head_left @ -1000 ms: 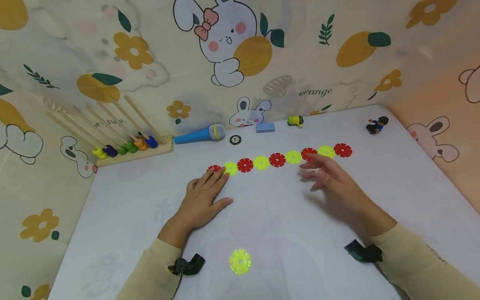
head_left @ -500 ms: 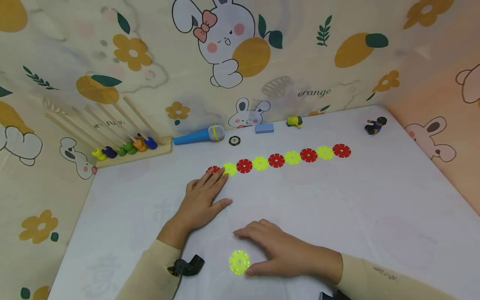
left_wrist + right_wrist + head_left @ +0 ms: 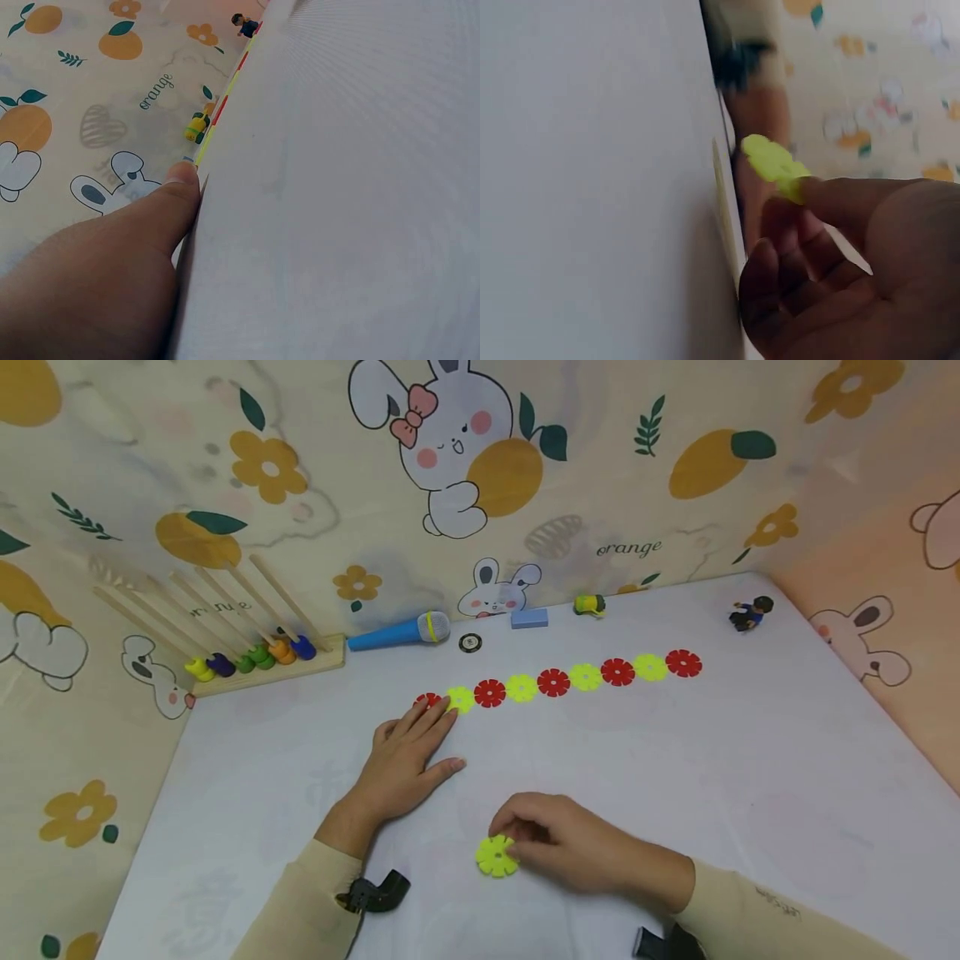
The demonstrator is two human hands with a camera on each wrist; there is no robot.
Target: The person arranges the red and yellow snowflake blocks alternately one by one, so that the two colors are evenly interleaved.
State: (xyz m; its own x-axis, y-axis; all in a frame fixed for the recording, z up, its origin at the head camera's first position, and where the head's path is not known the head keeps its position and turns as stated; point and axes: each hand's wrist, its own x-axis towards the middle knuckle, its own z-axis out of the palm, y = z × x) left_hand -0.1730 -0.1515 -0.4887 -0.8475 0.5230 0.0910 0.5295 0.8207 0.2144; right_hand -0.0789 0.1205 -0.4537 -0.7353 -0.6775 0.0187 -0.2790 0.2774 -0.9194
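Note:
Between thumb and index finger, my right hand pinches a yellow-green notched plastic disc by its edge. The right wrist view shows this disc tilted and lifted off the white table. My left hand lies flat with fingers extended, its fingertips over the left end of a row of discs. They partly cover a red disc and a yellow-green disc. From there the row runs rightward, red alternating with yellow-green, up to a red disc. In the left wrist view, the left thumb points along this row.
Along the back stand a wooden peg rack with coloured beads, a blue toy microphone, a black round piece, a blue block and a small yellow-green toy. A toy figure is at the back right corner.
My right hand has come from the right part of the row to the near disc, pinched it and raised it slightly up and rightward. The left hand has stayed in place.

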